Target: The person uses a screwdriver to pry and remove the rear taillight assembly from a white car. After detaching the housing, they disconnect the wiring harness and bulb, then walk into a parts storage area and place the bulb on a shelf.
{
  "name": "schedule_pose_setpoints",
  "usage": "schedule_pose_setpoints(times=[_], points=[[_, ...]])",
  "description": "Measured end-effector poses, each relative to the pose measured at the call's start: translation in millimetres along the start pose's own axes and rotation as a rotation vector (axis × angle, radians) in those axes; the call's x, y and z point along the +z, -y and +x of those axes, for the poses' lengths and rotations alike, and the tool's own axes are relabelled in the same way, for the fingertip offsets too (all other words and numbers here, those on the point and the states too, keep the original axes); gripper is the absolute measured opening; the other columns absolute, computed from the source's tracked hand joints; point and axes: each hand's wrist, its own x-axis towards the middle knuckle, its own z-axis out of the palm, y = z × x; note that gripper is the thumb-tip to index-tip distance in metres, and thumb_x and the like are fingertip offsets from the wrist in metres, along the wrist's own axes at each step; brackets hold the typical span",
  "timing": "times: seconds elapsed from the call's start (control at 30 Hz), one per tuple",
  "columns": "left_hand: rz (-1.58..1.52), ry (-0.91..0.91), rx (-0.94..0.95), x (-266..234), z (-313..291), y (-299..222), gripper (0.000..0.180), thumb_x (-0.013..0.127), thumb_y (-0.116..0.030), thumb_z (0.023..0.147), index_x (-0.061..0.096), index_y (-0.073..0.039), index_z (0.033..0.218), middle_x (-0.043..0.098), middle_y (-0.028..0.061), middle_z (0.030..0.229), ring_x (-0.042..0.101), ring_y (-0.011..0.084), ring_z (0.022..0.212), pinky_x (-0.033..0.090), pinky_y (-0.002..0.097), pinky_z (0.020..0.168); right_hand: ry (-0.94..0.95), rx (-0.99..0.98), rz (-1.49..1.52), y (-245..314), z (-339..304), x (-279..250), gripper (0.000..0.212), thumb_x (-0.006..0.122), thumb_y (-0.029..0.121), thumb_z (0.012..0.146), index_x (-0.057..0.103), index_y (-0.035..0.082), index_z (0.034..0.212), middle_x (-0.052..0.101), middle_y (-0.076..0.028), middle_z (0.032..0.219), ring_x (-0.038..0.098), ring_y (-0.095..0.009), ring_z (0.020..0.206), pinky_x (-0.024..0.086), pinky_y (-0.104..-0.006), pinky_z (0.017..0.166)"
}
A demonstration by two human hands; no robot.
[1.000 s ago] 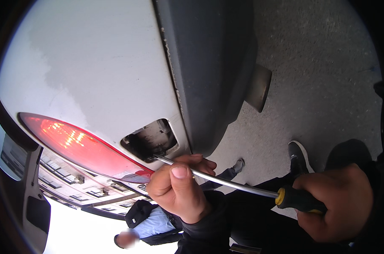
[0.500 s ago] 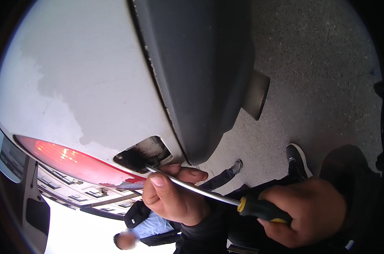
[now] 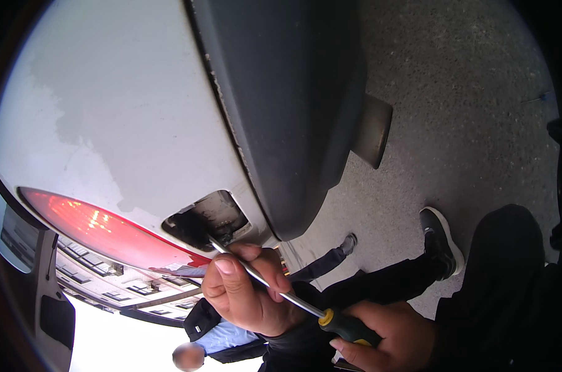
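A screwdriver (image 3: 302, 302) with a long metal shaft and a dark green and yellow handle slants from lower right to upper left. My right hand (image 3: 389, 338) is wrapped round its handle. Farther up, my left hand (image 3: 247, 297) pinches the shaft between thumb and fingers. The shaft's end enters a squarish opening (image 3: 222, 214) in the white car body panel (image 3: 126, 118), beside the red tail light (image 3: 89, 220). Dark, dirty parts show inside the opening; the screwdriver's tip is hidden there.
A dark grey bumper (image 3: 287, 111) runs beside the panel, with a metal exhaust pipe (image 3: 375, 133) sticking out past it. Grey asphalt (image 3: 461, 111) lies to the right. Another person in a light blue shirt (image 3: 225, 336) stands at the lower left. A dark shoe (image 3: 441, 239) rests on the ground.
My right hand and the screwdriver handle have shifted left and down, and the shaft now slopes more steeply. My left hand keeps its pinch near the opening.
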Motion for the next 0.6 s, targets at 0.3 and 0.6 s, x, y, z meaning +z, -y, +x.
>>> schedule_pose_setpoints(times=[0.3,0.6], points=[[0.026,0.109,0.03,-8,5,0,0.041,0.053,-0.025,0.106,0.059,0.01,0.085,0.058,0.0151,0.062,0.041,0.0105,0.035,0.028,0.0217,0.034,-0.035,0.022,0.04,-10,1,18,0.031,0.068,0.025,0.093,0.064,0.003,0.113,0.07,-0.013,0.075,0.07,-0.029,0.069,0.054,-0.0392,0.066],[0.065,0.101,0.049,-8,5,-2,0.045,0.053,-0.028,0.106,0.059,0.012,0.086,0.052,0.0119,0.052,0.04,0.0113,0.034,0.027,0.0221,0.034,-0.245,-0.062,-0.113,-23,2,44,0.038,0.074,0.033,0.089,0.065,0.005,0.114,0.07,-0.019,0.092,0.068,-0.037,0.079,0.053,-0.0432,0.072]])
